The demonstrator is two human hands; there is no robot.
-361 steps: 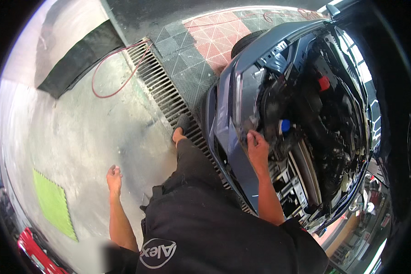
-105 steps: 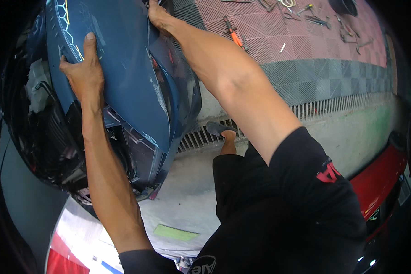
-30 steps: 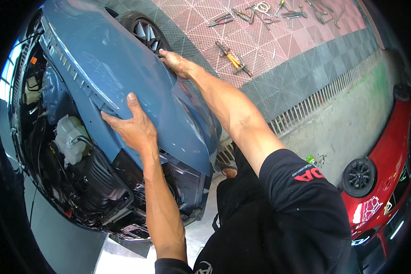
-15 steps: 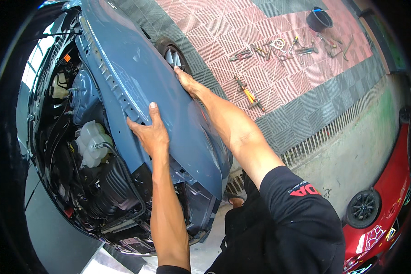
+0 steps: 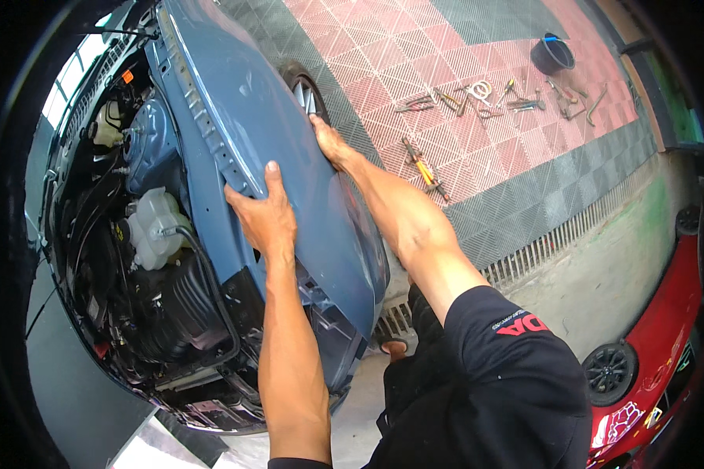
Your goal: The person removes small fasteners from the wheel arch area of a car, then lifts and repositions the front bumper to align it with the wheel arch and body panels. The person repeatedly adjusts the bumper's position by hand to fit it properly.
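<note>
A blue-grey front fender (image 5: pixel 289 184) of a car lies along the open engine bay. My left hand (image 5: pixel 266 217) grips its upper inner edge, with the thumb on the outer face and the other fingers curled over the flange. My right hand (image 5: pixel 334 143) holds the fender's lower edge at the wheel arch, and its fingertips are partly hidden there. Just beyond that hand shows the front wheel (image 5: pixel 306 95). Beside my left hand, inside the bay, are a white plastic reservoir (image 5: pixel 155 228) and a black ribbed air duct (image 5: pixel 192 309).
Several hand tools (image 5: pixel 524 103) lie on the red and grey floor tiles (image 5: pixel 383 47), with an orange-handled tool (image 5: pixel 425 171) nearer. A black bucket (image 5: pixel 552 56) stands at the back. A drain grate (image 5: pixel 555 236) crosses the floor; a red car (image 5: pixel 665 313) is at right.
The view has shifted slightly, so the car and floor tools appear displaced. Both hands keep their hold on the fender, at about the same spots.
</note>
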